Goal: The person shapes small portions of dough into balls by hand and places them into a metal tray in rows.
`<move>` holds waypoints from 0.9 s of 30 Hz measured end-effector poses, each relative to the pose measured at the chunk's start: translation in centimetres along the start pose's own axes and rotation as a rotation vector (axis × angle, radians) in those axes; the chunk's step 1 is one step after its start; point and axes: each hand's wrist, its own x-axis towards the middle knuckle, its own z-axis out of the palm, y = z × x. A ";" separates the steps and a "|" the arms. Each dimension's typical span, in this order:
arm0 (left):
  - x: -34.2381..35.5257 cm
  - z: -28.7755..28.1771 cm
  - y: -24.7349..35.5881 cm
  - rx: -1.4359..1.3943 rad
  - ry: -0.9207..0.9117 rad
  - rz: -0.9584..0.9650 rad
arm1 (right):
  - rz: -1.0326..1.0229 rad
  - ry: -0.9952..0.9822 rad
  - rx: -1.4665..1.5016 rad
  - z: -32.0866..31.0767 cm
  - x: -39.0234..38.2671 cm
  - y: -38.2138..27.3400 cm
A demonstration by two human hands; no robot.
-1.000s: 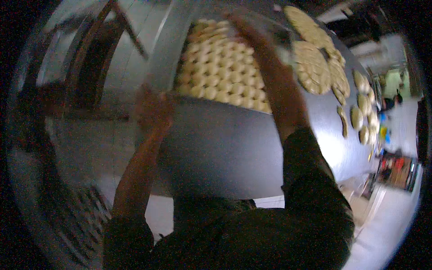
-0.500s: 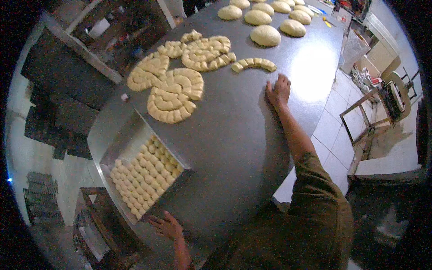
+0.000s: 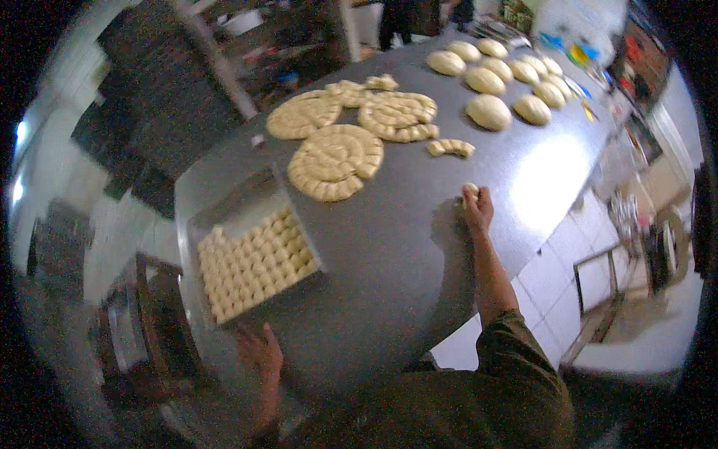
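Note:
My right hand [image 3: 479,212] is closed around a small piece of dough [image 3: 470,190], a pale bit of which shows at the fingertips. Just beyond it on the table lies a short curved strip of cut dough [image 3: 451,147]. Down at the near left, my left hand [image 3: 260,352] has its fingers spread, close to the near edge of a metal tray [image 3: 320,267]. Rows of small dough balls [image 3: 258,262] fill the tray's nearer part, while bare metal shows at its far end. Coils of cut dough [image 3: 335,161] lie flat past the tray.
Several large rounded dough loaves [image 3: 488,112] sit at the table's far right. The grey table [image 3: 374,277] ends at a tiled floor [image 3: 557,258] on the right, where a wooden-framed chair [image 3: 598,284] stands. Dark shelving [image 3: 292,45] is at the back left.
My right hand has come back from beside the dough strip and closed on a piece of dough. The strip is shorter. The view has shifted, and my left hand stays by the tray.

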 end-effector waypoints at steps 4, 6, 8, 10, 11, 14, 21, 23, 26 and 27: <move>-0.7 -2.0 1.6 -0.314 -0.136 0.183 | 0.063 -0.532 0.418 4.2 -5.6 -1.9; -3.5 -2.7 6.5 -0.915 -0.247 0.234 | 0.117 -0.926 0.274 8.2 -17.3 -1.9; -5.0 -6.6 9.5 -1.144 -0.151 0.103 | 0.079 -1.164 -0.075 10.7 -29.2 -8.2; -3.5 -7.0 7.8 -1.026 0.074 -0.027 | -0.103 -1.342 -0.317 10.4 -36.2 -19.4; -3.0 -7.0 6.1 -0.976 0.111 -0.040 | -0.045 -1.416 -0.241 9.8 -35.6 -17.2; -4.5 -3.7 -4.7 -0.683 0.031 0.355 | -0.048 -0.934 -0.253 4.6 -29.0 -8.5; -2.2 -2.8 -10.5 -0.265 0.182 0.715 | -1.054 -0.807 -1.106 -3.5 -26.6 -1.7; -1.7 -4.7 -3.9 -0.404 0.107 0.473 | -0.491 -0.793 -1.054 3.7 -25.6 -7.0; -6.6 1.1 -6.1 -0.301 0.165 0.902 | -0.721 -0.708 -1.065 5.1 -29.5 -1.8; -7.6 2.3 -9.5 -0.269 0.160 0.975 | -0.864 -0.752 -0.997 4.5 -31.0 -1.0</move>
